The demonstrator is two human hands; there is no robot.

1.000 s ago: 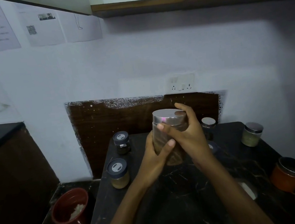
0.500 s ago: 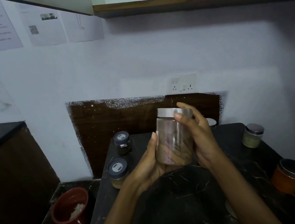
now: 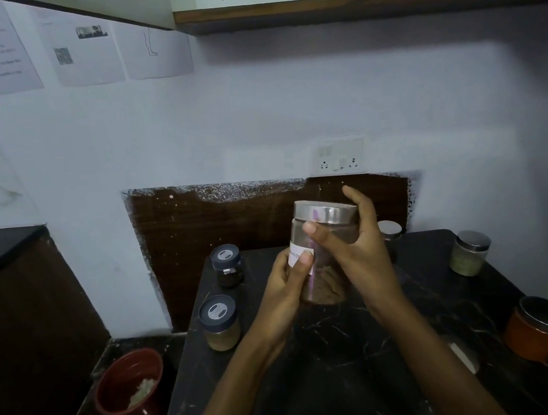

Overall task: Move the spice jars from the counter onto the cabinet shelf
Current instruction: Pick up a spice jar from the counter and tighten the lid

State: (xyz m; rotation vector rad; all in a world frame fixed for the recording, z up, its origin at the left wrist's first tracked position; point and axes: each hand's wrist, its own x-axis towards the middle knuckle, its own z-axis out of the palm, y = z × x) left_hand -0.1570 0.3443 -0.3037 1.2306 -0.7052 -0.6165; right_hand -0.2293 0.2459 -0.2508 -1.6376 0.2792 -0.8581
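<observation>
While both hands grip it, the big jar (image 3: 325, 282) is held upright over the rear half of the bench (image 3: 338, 378). It is clear glass with a metal lid, and a brown spice fills its lower part. A purple streak shows through the glass; what it is cannot be told.

- The left hand (image 3: 283, 290) wraps the jar's lower wall, with the thumb pressed on a white label.
- The right hand (image 3: 358, 255) curls round the upper wall, fingertips against the lid rim.

Taking the big jar as the dial centre:

- 9 o'clock: the small jar (image 3: 227, 268), with a dark cap and dark contents.
- 8 o'clock: the tan jar (image 3: 219, 324), with a dark cap and tan powder.
- 2 o'clock, just beside the right hand: the hidden jar (image 3: 389, 229), of which only the metal lid shows.
- 3 o'clock, well apart: the green jar (image 3: 470, 254), with a metal lid and pale green contents.
- 4 o'clock, at the bench edge: the orange jar (image 3: 536, 333), with a dark lid.
- 8 o'clock, on a lower ledge: the red bowl (image 3: 116, 399), holding pale scraps.
- 12 o'clock, high above: the cabinet shelf (image 3: 361, 3).
</observation>
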